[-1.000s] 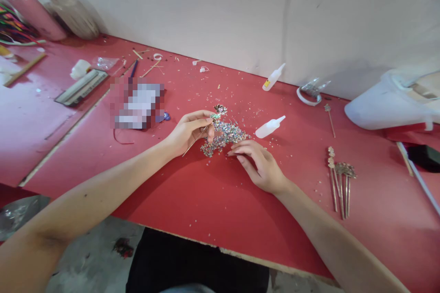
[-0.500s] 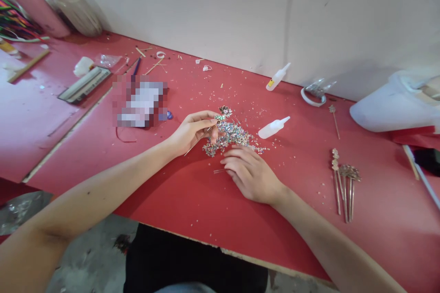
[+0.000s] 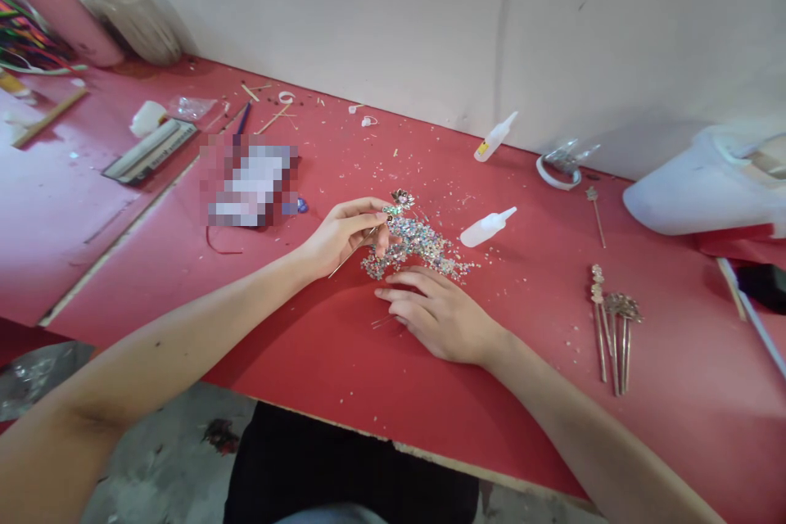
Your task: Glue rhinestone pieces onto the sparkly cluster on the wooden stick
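Observation:
My left hand (image 3: 344, 236) is closed on a metal hairpin (image 3: 353, 250). Its thin stem slants down to the left, and a flower ornament (image 3: 402, 199) shows above my fingertips. Just beneath lies a heap of small glittering rhinestones (image 3: 423, 241). My right hand (image 3: 443, 315) rests low on the table in front of the heap, fingers stretched out and slightly apart. Two thin metal prongs (image 3: 381, 322) stick out to the left from under those fingers; the rest of that piece is hidden. To the right of the heap lies a white glue bottle (image 3: 487, 228).
A second glue bottle (image 3: 494, 137) is near the wall. More ornamented hairpins (image 3: 623, 344) lie on the right, before a white bucket (image 3: 693, 188). At left are a blurred-out phone-like object (image 3: 251, 184), a box (image 3: 151, 151) and a pink bottle (image 3: 74, 8). The red table (image 3: 344, 368) ends in front of me.
My right hand has shifted slightly left and its fingers have stretched out more. The thin prongs under it have moved a little toward me and tilted. My left hand holds the hairpin as before.

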A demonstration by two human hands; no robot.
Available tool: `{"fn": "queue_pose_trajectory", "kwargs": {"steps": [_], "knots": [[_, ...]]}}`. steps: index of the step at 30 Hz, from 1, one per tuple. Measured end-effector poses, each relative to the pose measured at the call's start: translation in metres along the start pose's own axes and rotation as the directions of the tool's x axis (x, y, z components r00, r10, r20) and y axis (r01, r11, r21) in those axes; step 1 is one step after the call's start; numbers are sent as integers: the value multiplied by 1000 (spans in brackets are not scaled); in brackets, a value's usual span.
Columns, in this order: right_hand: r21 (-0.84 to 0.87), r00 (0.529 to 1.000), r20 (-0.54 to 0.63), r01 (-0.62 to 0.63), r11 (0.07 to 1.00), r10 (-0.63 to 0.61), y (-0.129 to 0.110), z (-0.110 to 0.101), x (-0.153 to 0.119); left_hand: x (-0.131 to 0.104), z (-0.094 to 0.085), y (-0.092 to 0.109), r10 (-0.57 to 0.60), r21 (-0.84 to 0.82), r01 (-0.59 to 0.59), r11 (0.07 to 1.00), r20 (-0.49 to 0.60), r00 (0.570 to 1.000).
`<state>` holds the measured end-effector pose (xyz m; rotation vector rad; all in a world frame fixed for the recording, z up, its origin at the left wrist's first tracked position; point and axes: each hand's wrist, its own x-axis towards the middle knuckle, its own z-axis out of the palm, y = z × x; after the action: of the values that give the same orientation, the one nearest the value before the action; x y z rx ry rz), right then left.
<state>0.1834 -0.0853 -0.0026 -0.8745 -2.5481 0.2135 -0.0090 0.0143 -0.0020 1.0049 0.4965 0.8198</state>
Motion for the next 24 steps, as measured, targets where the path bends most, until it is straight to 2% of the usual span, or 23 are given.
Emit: {"fn": "queue_pose_trajectory", "kwargs": {"steps": [2,4,9,12,18,24], "knots": [[-9,998,-47,48,999,-49,5,-2,-4,0,0,0,5,-6,-5,1000,2,1000],[-6,994,-109,32,999,-32,11,-3,-8,1,-1,0,11,-15,-11,1000,9,1000],[259,945,-258,-134,957,202,21,-1,-16,1,-1,-1,-2,-11,3,1000,11,1000],[309,907,-312,-183,933,281,21,3,-17,1,-1,-1,5,-11,-5,1000,18,1000],[321,875,-349,-226,920,336,21,3,-16,2,-2,-1,11,-6,-10,1000,26,1000],[425,780,-353,-359,831,517,21,3,-22,1,-2,-1,-11,-23,12,1000,53,999]]}}
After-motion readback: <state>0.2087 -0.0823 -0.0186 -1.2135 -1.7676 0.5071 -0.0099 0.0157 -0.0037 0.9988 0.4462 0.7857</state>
